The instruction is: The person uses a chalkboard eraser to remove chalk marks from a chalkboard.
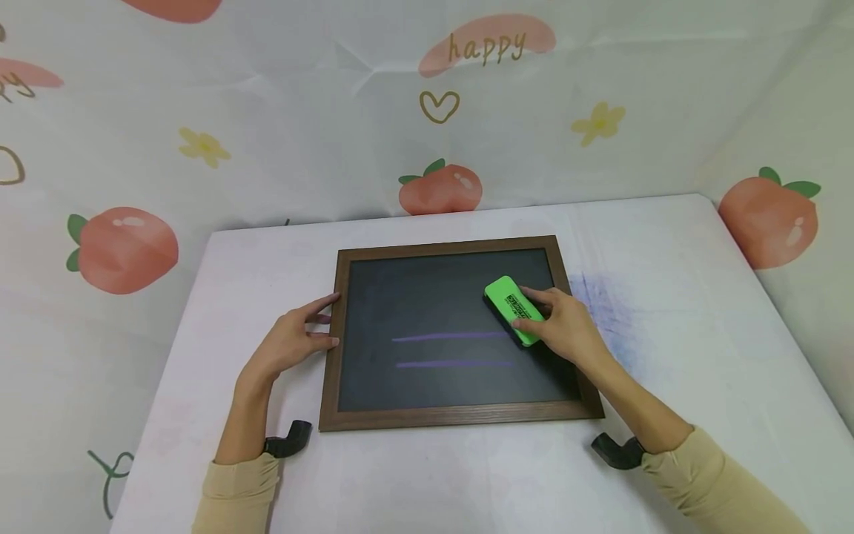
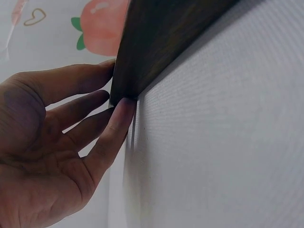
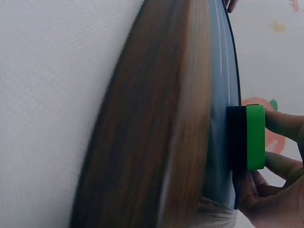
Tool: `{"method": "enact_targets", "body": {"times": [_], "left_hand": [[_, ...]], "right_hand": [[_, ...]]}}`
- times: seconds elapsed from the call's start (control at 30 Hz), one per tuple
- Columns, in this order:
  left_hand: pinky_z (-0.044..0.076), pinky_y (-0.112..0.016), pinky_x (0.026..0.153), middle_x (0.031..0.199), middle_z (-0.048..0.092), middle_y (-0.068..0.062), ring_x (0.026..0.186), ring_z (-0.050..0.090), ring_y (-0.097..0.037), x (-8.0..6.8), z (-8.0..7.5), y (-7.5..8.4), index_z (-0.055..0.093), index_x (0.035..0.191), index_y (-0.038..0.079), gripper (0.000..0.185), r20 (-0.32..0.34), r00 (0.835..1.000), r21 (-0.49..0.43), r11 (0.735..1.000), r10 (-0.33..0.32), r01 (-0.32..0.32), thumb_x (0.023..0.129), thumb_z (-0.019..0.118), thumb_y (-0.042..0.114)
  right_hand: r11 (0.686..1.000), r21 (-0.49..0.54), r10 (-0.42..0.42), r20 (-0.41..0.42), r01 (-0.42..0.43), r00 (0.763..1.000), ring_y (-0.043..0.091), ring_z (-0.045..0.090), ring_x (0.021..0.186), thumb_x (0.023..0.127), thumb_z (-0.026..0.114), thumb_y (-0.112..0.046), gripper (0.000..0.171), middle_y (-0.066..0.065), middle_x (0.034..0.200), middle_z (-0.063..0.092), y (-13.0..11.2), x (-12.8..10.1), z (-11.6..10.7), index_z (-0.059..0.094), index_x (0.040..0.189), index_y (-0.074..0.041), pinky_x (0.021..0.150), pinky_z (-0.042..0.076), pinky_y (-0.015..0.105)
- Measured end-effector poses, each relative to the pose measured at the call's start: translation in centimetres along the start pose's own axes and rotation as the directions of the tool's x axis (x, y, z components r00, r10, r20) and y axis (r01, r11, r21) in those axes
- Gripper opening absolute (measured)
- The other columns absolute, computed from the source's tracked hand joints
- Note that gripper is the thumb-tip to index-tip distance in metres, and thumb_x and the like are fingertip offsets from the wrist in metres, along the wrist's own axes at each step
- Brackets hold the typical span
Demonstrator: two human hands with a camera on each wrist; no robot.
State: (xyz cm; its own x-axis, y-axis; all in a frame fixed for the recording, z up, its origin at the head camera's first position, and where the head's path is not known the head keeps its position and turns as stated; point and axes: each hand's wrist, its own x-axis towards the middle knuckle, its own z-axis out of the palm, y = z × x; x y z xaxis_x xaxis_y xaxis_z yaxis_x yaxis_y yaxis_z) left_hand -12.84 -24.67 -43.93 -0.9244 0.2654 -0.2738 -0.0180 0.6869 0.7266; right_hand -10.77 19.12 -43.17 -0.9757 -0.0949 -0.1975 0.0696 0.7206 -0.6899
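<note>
Right hand (image 1: 567, 326): your fingers grip the green eraser (image 1: 512, 308) on the chalkboard (image 1: 434, 386).
Left hand (image 1: 293, 340): your straight fingers press the frame's left edge.

Eraser (image 1: 512, 309): label print too small to read; near end hidden under right hand (image 1: 567, 326). Chalkboard frame (image 3: 156, 123): blurred, cropped in right wrist view.

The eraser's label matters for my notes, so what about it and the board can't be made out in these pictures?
- Head view: black print on the green eraser is too small to read.
- Head view: the right hand covers the eraser's lower end.
- Right wrist view: the chalkboard frame is blurred and seen edge-on; its purple lines are hidden.
</note>
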Motion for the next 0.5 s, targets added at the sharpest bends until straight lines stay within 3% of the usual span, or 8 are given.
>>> {"method": "enact_targets", "body": {"times": [0.3,0.5], "left_hand": [[0.048,-0.052,0.089,0.135,0.056,-0.026,0.121,0.055,-0.043,-0.03,-0.01,0.11,0.039,0.153,0.013,0.075,0.002,1.0,0.013,1.0,0.006,-0.006,0.087,0.073,0.009],[0.048,-0.05,0.088,0.135,0.056,-0.025,0.122,0.055,-0.041,-0.01,-0.02,0.05,0.039,0.153,0.013,0.075,0.001,1.0,0.019,1.0,0.013,-0.013,0.087,0.073,0.008]], "right_hand": [[0.999,0.034,-0.007,0.001,0.007,1.0,0.028,0.063,0.094,0.084,0.08,-0.029,0.073,0.021,0.121,0.062,0.11,0.08,0.11,0.049,0.146,-0.006,0.069,0.047,0.034],[1.0,-0.004,-0.019,-0.01,0.019,1.0,0.029,0.06,0.094,0.083,0.08,-0.029,0.072,0.022,0.123,0.059,0.16,0.05,0.2,0.051,0.144,-0.005,0.07,0.045,0.034]]}}
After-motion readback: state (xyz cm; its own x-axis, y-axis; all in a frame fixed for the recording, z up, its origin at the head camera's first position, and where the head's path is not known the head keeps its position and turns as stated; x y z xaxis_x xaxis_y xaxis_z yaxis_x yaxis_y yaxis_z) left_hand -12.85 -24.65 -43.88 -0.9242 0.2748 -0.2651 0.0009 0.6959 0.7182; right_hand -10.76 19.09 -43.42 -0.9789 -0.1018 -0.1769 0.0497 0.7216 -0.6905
